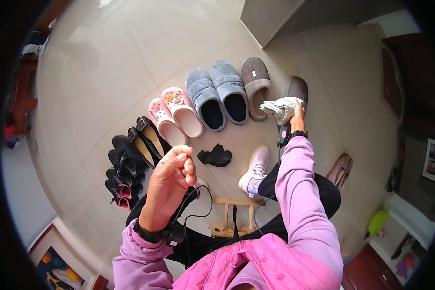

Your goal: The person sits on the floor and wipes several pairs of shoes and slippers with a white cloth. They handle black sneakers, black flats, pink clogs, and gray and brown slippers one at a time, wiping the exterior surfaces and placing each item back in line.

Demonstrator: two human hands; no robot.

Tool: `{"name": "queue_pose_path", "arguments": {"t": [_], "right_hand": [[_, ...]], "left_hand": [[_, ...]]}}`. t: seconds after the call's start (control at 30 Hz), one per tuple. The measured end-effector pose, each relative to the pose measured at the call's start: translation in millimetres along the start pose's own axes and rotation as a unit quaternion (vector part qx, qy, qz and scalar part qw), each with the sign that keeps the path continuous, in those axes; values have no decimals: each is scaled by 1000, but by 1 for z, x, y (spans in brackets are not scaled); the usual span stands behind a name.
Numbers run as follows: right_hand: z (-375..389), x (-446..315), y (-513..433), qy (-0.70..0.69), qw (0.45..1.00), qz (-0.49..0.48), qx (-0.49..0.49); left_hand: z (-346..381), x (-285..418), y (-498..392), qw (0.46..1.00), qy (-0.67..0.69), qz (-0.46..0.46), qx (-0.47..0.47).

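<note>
In my right hand (pixel 298 115) is a pale crumpled cloth (pixel 281 110), held against the opening of a brown slipper (pixel 296 88). Its quilted brown mate (pixel 255 72) lies just left of it, beside a pair of grey quilted slippers (pixel 223 78). My left hand (pixel 172 177) is raised with curled fingers over the floor, near the pink clogs (pixel 177 99); whether anything is between its fingertips cannot be told. Black buckled flats (pixel 145 139) and several black shoes (pixel 125 156) continue the curved row to the left. A crumpled black cloth (pixel 215 156) lies below the grey slippers.
A low wooden stool (pixel 235 201) stands between my legs. Pink flats (pixel 339 169) lie on the floor at right, beyond my knee. The corner of a grey panel (pixel 272 21) juts in at the top. Black cables run from both wrist straps. A framed picture (pixel 59 268) is at lower left.
</note>
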State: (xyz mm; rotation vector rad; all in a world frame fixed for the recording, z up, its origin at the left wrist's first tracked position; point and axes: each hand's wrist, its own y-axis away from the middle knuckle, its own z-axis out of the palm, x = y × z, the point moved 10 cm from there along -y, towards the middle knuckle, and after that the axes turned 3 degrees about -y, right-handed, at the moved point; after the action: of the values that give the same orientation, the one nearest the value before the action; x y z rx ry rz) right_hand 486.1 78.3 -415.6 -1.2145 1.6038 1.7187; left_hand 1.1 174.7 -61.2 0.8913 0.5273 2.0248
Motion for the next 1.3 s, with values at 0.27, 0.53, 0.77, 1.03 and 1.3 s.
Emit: {"name": "queue_pose_path", "arguments": {"t": [0.27,0.53,0.77,1.03,1.3], "right_hand": [[12,2,-7,-29,999,17,19],[80,-120,154,-185,899,84,-389],[158,-163,289,-193,829,191,-489],[167,-188,443,-215,799,263,-496],[147,-225,513,-291,701,236,-606]], "left_hand": [[1,0,1,1000,11,3,1],[3,7,2,998,-41,40,-17],[-2,35,0,976,-163,140,20],[5,62,13,946,-260,191,19],[20,34,8,930,-318,158,-91]]}}
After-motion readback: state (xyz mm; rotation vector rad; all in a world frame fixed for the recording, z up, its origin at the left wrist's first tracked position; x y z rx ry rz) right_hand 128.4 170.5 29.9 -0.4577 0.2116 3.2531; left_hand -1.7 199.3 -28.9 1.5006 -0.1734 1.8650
